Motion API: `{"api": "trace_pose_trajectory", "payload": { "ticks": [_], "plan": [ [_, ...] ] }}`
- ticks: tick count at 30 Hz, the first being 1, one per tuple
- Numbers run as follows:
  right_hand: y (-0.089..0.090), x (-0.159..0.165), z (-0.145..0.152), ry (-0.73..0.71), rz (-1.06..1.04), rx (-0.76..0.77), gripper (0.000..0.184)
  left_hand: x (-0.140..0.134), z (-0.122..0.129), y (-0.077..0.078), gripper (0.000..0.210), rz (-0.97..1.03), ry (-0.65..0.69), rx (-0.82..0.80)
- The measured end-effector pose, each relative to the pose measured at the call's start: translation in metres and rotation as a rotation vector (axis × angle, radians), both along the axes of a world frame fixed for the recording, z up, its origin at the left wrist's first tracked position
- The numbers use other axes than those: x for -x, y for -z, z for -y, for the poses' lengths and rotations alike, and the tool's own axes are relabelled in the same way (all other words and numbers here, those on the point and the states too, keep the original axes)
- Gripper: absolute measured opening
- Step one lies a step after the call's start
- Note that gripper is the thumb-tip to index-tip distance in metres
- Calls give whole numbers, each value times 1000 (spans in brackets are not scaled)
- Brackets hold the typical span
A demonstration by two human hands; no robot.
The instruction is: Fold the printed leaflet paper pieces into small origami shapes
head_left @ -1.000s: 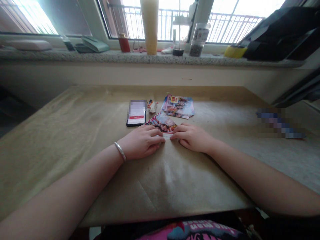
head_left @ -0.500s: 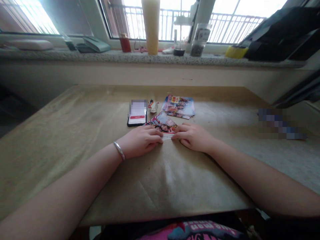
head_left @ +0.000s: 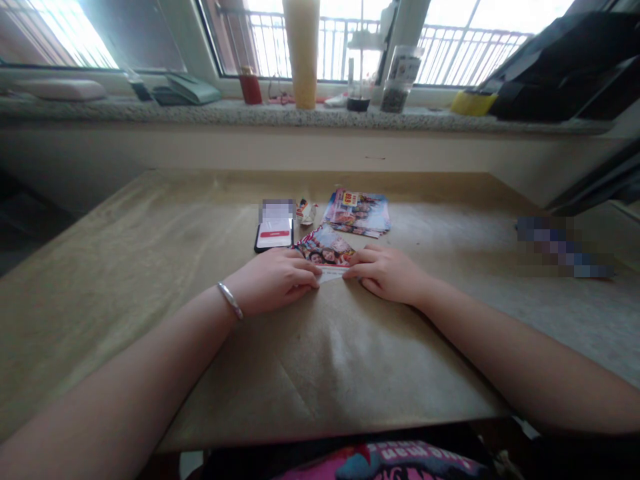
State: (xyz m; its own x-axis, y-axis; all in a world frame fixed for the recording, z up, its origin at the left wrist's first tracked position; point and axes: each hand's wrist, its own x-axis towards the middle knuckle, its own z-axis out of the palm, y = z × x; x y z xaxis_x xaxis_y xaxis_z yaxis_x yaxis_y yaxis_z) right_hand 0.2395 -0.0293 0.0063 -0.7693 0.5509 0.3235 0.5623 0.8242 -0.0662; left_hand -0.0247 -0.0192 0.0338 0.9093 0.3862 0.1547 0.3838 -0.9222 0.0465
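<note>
A printed paper flyer (head_left: 327, 250), folded to a point at the front, lies on the table between my hands. My left hand (head_left: 273, 281), with a silver bangle on the wrist, has its thumb and bent fingers closed on the flyer's near left edge. On the opposite edge, the fingers of my right hand (head_left: 384, 272) pinch the paper, fingertips low to the tabletop. Just beyond my left hand lies a smartphone (head_left: 275, 235) with a lit screen. Behind the flyer is a stack of similar colourful flyers (head_left: 359, 213). My palms hide part of the fingers.
A crumpled wrapper (head_left: 307, 213) sits beside the phone. The table (head_left: 150, 280) has a shiny beige cover. Far right lies a blurred-out flat item (head_left: 563, 247). Along the stone windowsill (head_left: 200, 115) stand a red jar (head_left: 251, 88), a yellow tape roll (head_left: 473, 102) and several containers.
My left hand has slid slightly left along the flyer's near edge, showing more of the white tip. My right hand has stayed in place.
</note>
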Motion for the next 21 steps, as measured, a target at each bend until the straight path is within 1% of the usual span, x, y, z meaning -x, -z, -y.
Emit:
{"api": "trace_pose_trajectory", "payload": {
  "ticks": [10, 17, 21],
  "plan": [
    [2, -4, 0, -4, 16, -9, 28, 4, -1, -3, 20, -21, 23, 79],
    [0, -4, 1, -15, 50, -31, 27, 5, 0, -7, 20, -61, -14, 65],
    [0, -4, 2, -16, 42, -28, 27, 8, -1, -9, 20, -80, -45, 97]
  ]
}}
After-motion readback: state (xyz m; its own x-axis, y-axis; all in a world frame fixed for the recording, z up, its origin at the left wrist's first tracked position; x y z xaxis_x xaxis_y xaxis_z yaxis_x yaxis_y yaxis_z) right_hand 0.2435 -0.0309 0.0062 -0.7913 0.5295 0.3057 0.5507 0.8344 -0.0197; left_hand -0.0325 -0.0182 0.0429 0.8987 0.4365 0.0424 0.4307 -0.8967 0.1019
